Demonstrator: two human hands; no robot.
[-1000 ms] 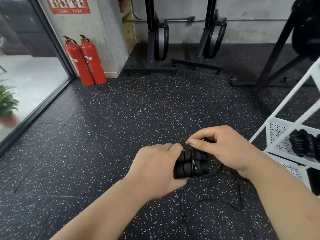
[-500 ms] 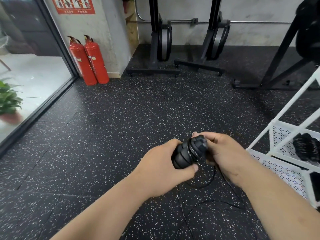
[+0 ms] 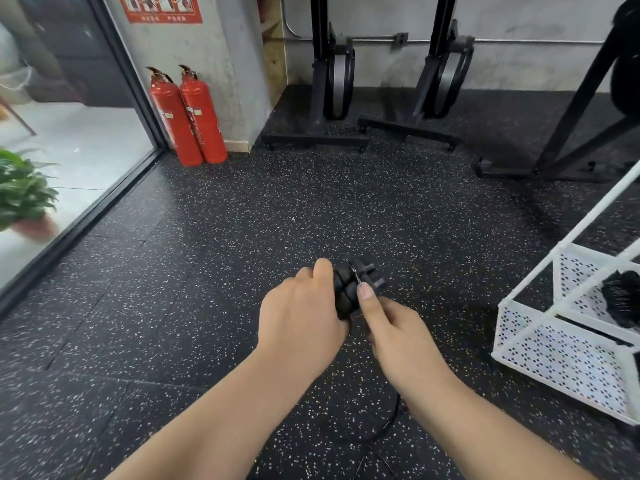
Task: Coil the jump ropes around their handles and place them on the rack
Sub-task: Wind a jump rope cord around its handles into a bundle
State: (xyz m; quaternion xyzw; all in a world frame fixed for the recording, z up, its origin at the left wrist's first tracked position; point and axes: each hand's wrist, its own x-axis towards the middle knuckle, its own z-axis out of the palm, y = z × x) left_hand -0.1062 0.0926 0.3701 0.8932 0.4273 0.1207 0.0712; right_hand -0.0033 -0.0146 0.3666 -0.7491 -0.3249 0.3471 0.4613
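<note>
My left hand (image 3: pixel 301 320) grips the two black jump rope handles (image 3: pixel 348 289), held side by side in front of me, tips pointing away and right. My right hand (image 3: pixel 394 327) sits just below and right of them, thumb pressed against the wrapped cord on the handles. The thin black rope (image 3: pixel 391 420) hangs from under my right wrist and trails loose on the floor. The white perforated rack (image 3: pixel 561 355) stands at the right, with a black coiled jump rope (image 3: pixel 620 299) lying on its shelf.
Two red fire extinguishers (image 3: pixel 188 116) stand by the wall at the back left, next to a glass door. Black machine stands (image 3: pixel 332 84) line the far wall. A potted plant (image 3: pixel 24 195) is behind the glass. The floor is speckled black rubber.
My right hand came down from over the handles to below and right of them, carrying the cord around. The handles turned so their tips point away. The view shifted slightly.
</note>
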